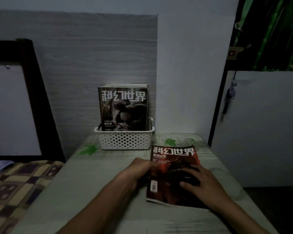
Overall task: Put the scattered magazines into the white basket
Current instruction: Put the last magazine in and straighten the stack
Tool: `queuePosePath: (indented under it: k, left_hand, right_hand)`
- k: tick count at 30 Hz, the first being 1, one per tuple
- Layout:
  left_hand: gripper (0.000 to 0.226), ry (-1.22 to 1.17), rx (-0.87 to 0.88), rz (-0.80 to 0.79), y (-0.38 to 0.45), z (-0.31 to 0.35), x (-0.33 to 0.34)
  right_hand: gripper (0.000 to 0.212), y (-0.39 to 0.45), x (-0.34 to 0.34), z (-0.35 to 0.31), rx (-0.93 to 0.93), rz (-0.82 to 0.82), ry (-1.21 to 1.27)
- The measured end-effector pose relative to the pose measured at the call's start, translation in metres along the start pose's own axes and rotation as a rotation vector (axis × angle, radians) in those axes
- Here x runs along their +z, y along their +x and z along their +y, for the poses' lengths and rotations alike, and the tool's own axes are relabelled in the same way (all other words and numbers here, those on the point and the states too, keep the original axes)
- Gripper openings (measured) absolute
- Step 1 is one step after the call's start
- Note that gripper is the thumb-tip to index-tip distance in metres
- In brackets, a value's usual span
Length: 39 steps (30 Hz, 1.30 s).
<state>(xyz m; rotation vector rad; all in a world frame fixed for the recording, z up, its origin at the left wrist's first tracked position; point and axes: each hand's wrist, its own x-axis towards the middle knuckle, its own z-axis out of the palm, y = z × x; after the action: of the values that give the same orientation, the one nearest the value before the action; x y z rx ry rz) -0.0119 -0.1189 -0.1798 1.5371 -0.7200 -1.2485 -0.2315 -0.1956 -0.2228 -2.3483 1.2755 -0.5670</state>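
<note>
Room dim, colours dull. Wall (189,68) lightest, near middle. Corners dark. Whole picture soft; hands a bit smeared. Straight lines bend at edges. No glare.

A dim room in a home, likely a bedroom. At lower left lies a checked quilt (15,186); a green curtain (277,31) hangs at upper right. A wood-grain panel (85,53) backs the cloth-covered table (95,183).
</note>
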Motion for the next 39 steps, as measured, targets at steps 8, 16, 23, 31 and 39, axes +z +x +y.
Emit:
queuePosePath:
  k: [8, 16, 23, 31, 39]
  left_hand:
    - [0.022, -0.008, 0.169, 0.026, -0.043, -0.022, 0.012]
    - [0.04, -0.125, 0.697, 0.172, -0.053, 0.006, -0.032]
    - [0.038, -0.019, 1.057, 0.58, -0.022, 0.108, -0.108]
    - [0.039, 0.356, 0.745, 0.839, 0.07, 0.101, -0.175]
    - [0.088, 0.4, 0.6, 0.264, 0.125, 0.088, -0.206]
  right_hand:
    - [0.067, 0.001, -0.028, -0.007, 0.557, 0.205, 0.881]
    - [0.023, 0.032, -0.06, -0.072, 0.231, 0.15, 0.987]
    - [0.026, 0.123, -0.091, -0.201, -0.252, 0.335, 1.053]
    - [0.023, 0.208, -0.013, -0.201, -0.153, 0.44, 0.867]
    - [0.108, 0.242, 0.036, -0.166, -0.11, 0.153, 0.876]
